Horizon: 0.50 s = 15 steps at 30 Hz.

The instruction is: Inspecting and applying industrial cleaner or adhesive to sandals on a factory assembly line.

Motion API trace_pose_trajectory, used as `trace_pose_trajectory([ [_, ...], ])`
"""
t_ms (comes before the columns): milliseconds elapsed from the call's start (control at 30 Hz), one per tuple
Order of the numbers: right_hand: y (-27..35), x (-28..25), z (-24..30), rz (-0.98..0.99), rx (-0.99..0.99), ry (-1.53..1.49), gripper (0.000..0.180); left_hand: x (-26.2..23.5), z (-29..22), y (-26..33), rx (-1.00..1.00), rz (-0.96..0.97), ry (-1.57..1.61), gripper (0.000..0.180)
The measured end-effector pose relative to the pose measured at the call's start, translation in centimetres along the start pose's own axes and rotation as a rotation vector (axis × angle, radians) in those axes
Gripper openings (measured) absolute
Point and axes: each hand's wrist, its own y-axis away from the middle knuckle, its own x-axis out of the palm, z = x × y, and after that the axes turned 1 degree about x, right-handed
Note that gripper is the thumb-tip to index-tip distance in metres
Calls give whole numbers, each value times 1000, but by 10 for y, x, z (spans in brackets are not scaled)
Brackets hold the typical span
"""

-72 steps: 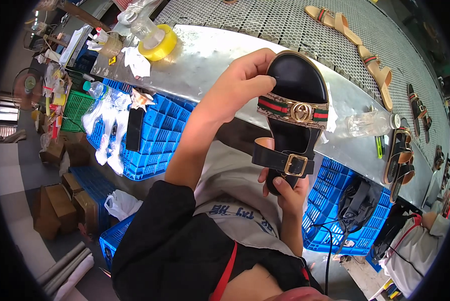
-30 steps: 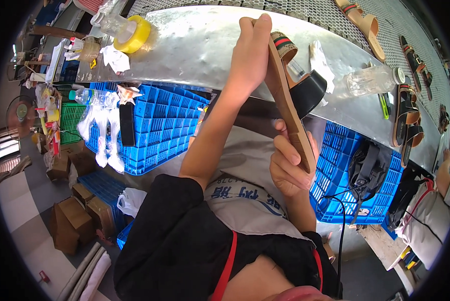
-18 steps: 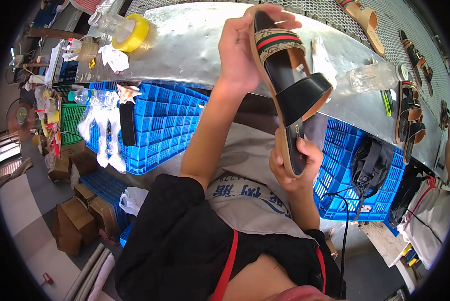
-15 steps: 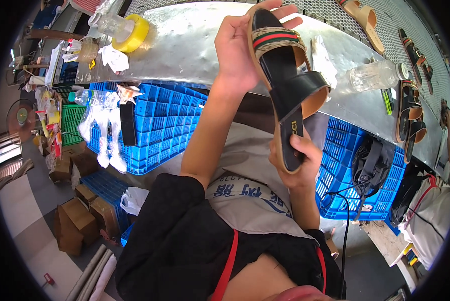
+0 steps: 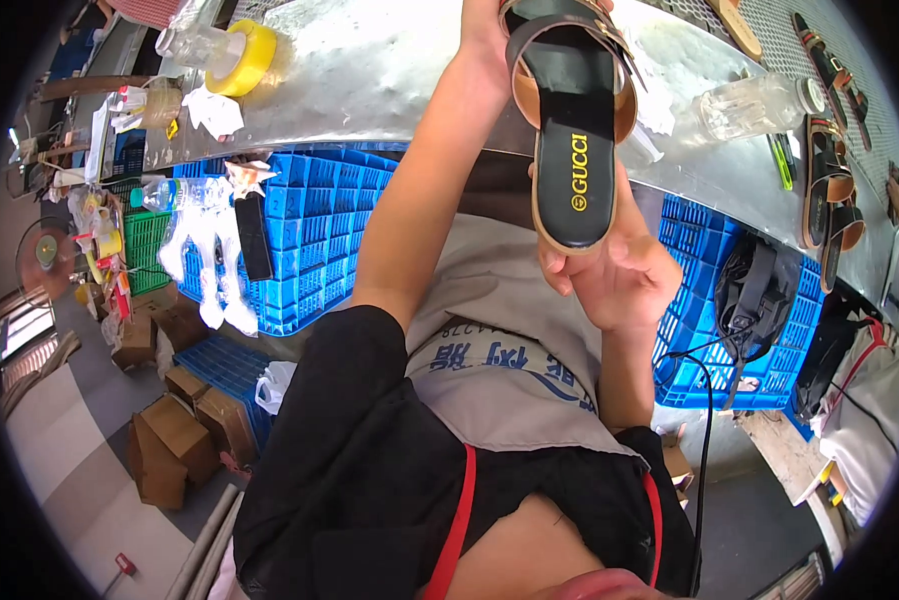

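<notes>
A black sandal (image 5: 574,120) with a tan sole edge is held up over the near edge of the metal bench, its heel end toward me. Gold lettering marks its insole, and the toe end runs out of the top of the picture. My left hand (image 5: 485,40) is closed round the front part, its fingers partly hidden by the straps. At the heel, my right hand (image 5: 634,275) bears the sole from beneath with bent fingers. Its thumb is off the insole, and some of its fingers are hidden behind the sandal.
On the metal bench (image 5: 359,60) lie a yellow tape roll (image 5: 241,58), a crumpled white tissue (image 5: 212,112), a clear bottle (image 5: 754,108) and a green cutter (image 5: 780,162). More sandals (image 5: 827,190) stand at the right. Blue crates (image 5: 314,225) are below the bench edge.
The sandal has moved up and away from me, and turned so its insole faces me more squarely. My right hand's thumb has come off the heel's top; its fingers are now beneath.
</notes>
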Motion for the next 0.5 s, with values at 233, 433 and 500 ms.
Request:
trace_pose_trajectory([
  [233, -3, 3, -2, 57, -23, -47, 105, -10, -11, -6, 33, 46, -72, 54],
  [433, 7, 0, 5, -168, -79, 280, 85, -18, -24, 17, 272, 152, -45, 50],
  [500, 14, -15, 10, -370, -197, 326, 65, -40, -34, 45, 222, 421, 40, 45],
])
